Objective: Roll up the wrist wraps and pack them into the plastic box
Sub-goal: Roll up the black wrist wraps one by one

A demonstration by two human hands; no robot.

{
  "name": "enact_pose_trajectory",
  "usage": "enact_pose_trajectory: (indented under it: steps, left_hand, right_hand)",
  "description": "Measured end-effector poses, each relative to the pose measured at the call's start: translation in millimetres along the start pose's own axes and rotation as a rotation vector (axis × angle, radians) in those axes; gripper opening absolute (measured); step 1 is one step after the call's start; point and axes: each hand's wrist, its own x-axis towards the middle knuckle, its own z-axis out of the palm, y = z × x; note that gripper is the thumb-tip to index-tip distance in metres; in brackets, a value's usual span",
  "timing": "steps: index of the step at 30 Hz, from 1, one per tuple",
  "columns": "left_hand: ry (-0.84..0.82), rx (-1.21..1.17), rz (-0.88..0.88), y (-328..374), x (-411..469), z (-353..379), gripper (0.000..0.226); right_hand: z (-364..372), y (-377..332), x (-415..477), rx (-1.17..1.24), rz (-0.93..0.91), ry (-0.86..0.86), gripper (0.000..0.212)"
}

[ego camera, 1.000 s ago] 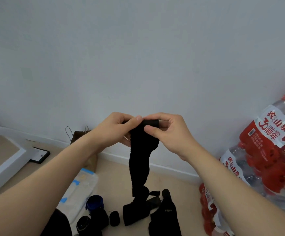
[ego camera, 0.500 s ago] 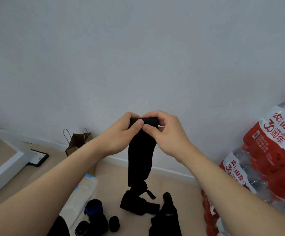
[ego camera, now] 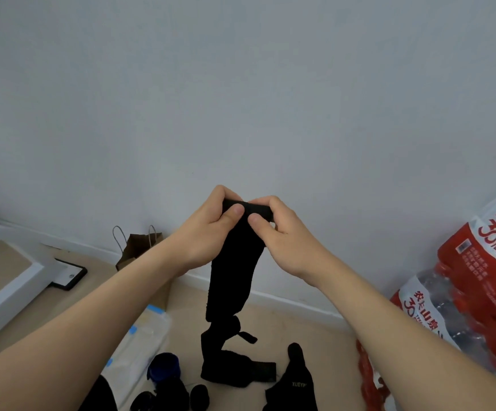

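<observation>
My left hand point(ego camera: 208, 229) and right hand point(ego camera: 282, 232) pinch the long black fabric wrist wrap's point(ego camera: 234, 280) top edge; soft, limp, light, so roll tightly.

I see open air up along the wall point(ego camera: 240, 84); bottle packs point(ego camera: 477, 295) crowd right, hanging wrist wrap point(ego camera: 232, 280) and floor clutter point(ego camera: 294, 381) block below.

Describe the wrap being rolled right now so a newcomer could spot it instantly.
From the pale wall, drop to its lower middle where the left hand and right hand meet. They pinch a black wrist wrap, top end rolled, hanging to the floor. Other black items lie wholly on the floor; only this one is held up.
</observation>
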Motion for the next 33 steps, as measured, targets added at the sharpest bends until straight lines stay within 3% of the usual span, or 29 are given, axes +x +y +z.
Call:
enact_pose_trajectory:
  steps: [2, 4, 7, 10, 15, 21, 24, 28, 33]
  left_hand:
    - [-0.008, -0.134, -0.026, -3.6, 3.6, -1.4, 0.018]
    - [-0.005, -0.206, -0.078, -4.7, 6.9, -0.8, 0.038]
    - [-0.077, -0.15, -0.126, -6.3, 11.9, -2.3, 0.059]
    - [-0.049, -0.133, -0.06, -7.9, 16.1, -5.3, 0.049]
    - [0.034, -0.117, 0.074, -8.0, 18.3, -0.1, 0.014]
    - [-0.002, -0.131, 0.055, -7.6, 20.0, -6.2, 0.023]
    - [-0.022, -0.047, 0.075, -12.4, 20.6, -8.9, 0.013]
    - [-0.011, -0.062, 0.172, -15.5, 21.3, -13.3, 0.022]
    - [-0.024, -0.031, 0.174, -17.1, 20.2, -9.0, 0.026]
  right_hand:
    - [-5.5, 2.5, 1.6, -0.011, -0.06, 0.021, 0.017]
    - [-8.4, 4.5, 0.7, -0.014, -0.114, 0.064, 0.023]
    - [-5.9, 8.1, -1.1, -0.055, -0.144, 0.106, 0.033]
    - [-3.1, 6.7, 0.8, -0.017, -0.158, 0.149, 0.032]
    - [-10.8, 11.2, 8.2, -0.002, -0.082, 0.153, 0.022]
    - [-11.2, 14.1, 9.5, 0.15, -0.078, 0.121, 0.031]
    - [-9.0, 15.5, 9.2, 0.117, -0.106, 0.134, 0.036]
    - [-10.5, 12.8, 11.9, 0.241, -0.063, 0.124, 0.016]
    - [-10.6, 16.4, 14.5, 0.207, -0.036, 0.081, 0.013]
